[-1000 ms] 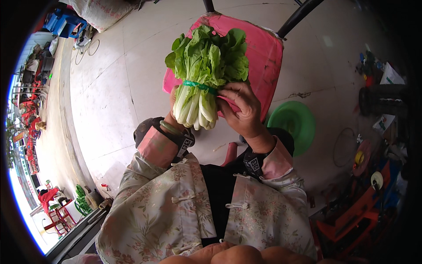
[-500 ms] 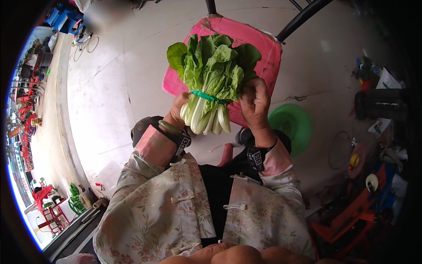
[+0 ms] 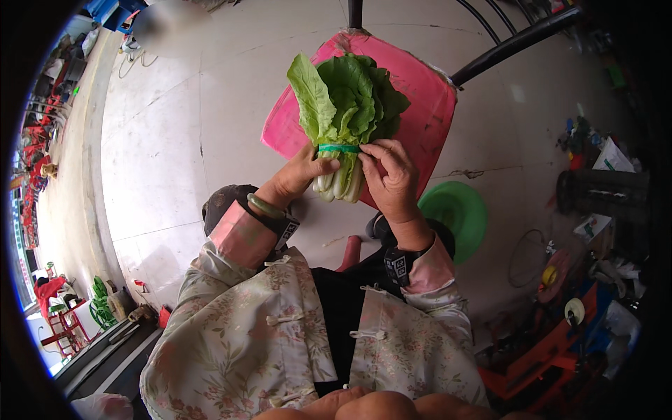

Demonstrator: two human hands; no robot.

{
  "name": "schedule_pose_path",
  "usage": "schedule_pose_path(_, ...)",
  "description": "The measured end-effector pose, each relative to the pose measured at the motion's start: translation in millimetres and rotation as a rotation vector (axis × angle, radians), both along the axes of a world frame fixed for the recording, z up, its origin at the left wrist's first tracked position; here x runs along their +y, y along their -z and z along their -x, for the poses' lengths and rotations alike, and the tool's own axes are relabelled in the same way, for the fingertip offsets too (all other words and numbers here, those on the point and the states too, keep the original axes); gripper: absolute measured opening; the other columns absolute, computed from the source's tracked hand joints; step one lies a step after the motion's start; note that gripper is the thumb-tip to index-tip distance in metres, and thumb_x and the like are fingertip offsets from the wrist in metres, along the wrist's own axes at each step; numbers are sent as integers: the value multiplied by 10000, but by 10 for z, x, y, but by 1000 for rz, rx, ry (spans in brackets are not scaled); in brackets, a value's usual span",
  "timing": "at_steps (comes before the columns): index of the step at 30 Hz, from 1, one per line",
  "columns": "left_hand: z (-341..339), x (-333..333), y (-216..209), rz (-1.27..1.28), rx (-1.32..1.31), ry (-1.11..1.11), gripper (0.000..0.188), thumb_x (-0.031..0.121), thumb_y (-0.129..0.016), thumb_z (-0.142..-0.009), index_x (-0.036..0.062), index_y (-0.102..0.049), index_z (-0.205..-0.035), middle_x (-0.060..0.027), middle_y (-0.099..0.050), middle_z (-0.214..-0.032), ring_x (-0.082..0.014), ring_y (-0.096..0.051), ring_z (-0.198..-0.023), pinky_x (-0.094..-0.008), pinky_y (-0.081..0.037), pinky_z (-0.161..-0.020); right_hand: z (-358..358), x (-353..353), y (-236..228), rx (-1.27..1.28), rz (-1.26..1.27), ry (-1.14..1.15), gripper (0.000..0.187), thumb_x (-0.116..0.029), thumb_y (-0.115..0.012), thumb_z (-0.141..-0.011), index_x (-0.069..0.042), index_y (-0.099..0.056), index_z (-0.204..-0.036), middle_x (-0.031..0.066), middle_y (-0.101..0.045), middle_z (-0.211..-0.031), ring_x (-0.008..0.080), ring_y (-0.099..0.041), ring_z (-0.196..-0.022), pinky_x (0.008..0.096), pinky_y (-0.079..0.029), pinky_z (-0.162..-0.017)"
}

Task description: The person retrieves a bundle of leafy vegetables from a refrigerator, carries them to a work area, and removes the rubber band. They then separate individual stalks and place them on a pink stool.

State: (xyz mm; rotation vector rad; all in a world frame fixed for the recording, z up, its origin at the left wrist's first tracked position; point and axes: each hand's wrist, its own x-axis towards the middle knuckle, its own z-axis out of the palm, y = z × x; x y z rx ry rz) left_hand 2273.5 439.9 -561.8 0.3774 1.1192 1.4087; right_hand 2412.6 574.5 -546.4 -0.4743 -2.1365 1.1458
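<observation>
A bunch of leafy greens [image 3: 350, 98] with pale stalks is held up over the pink chair seat [image 3: 423, 105], leaves pointing away from me. A green band [image 3: 339, 148] circles it where leaves meet stalks. My left hand [image 3: 302, 173] grips the stalks from the left, its thumb lying across their front just below the band. At the bunch's right side, my right hand [image 3: 393, 175] has thumb and fingers closed at the right end of the band. Whether it pinches the band or the stalk edge is hard to tell.
Right of my knees a green plastic basin [image 3: 458, 220] rests on the floor. The chair's black metal frame [image 3: 518, 45] rises beyond the seat. Tools and red machine parts [image 3: 553, 357] crowd the right side. Green hose-like coils [image 3: 102, 304] lie at far left.
The bunch has turned, showing another face with a broad leaf at the left. My left thumb now lies across the stalks, and my right hand has moved down from the leaves to the band.
</observation>
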Motion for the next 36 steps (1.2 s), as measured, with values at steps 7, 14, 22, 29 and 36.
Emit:
schedule_pose_path(7, 13, -3, -9, 4, 115, 29, 671, 272, -717, -784, -9, -427, -1320, -84, -546, -1184, -178, -506, -1107, -318, -413, -957, 10, 29, 46, -126, -186, -14, 189, 15, -665, -730, -52, -575, -881, 95, -558, -845, 295, -567, -787, 395, -479, -683)
schedule_pose_path(14, -19, 27, -75, 59, 180, -36, 682, 227, -744, -792, -5, -403, -1335, -91, -550, -1194, -186, -521, -1105, -327, -429, -952, 2, 29, 22, -21, -95, -14, 152, 4, -654, -757, -36, -584, -887, 97, -575, -870, 295, -575, -797, 391, -475, -689)
schedule_pose_path(22, -45, 112, -63, 39, 236, -100, 801, 227, -787, -783, 10, -318, -1394, -101, -530, -1233, -196, -508, -1137, -340, -421, -977, 26, -3, 19, -130, -271, 36, 227, -45, -717, -736, -65, -648, -951, 62, -598, -908, 266, -595, -813, 374, -485, -709)
schedule_pose_path(29, -89, 112, -39, 23, 297, -104, 814, 211, -790, -779, 2, -303, -1398, -99, -528, -1228, -182, -503, -1135, -328, -416, -979, 29, 60, 20, -205, -348, 29, 192, 14, -683, -703, -54, -594, -859, 89, -597, -852, 288, -606, -753, 372, -499, -650)
schedule_pose_path(36, -146, 104, -29, -12, 276, -138, 798, 207, -778, -782, -4, -303, -1388, -108, -522, -1236, -179, -504, -1140, -328, -424, -972, 58, 0, 64, -46, -88, 128, 151, 13, -649, -707, -47, -579, -826, 97, -577, -757, 282, -583, -667, 358, -484, -604)
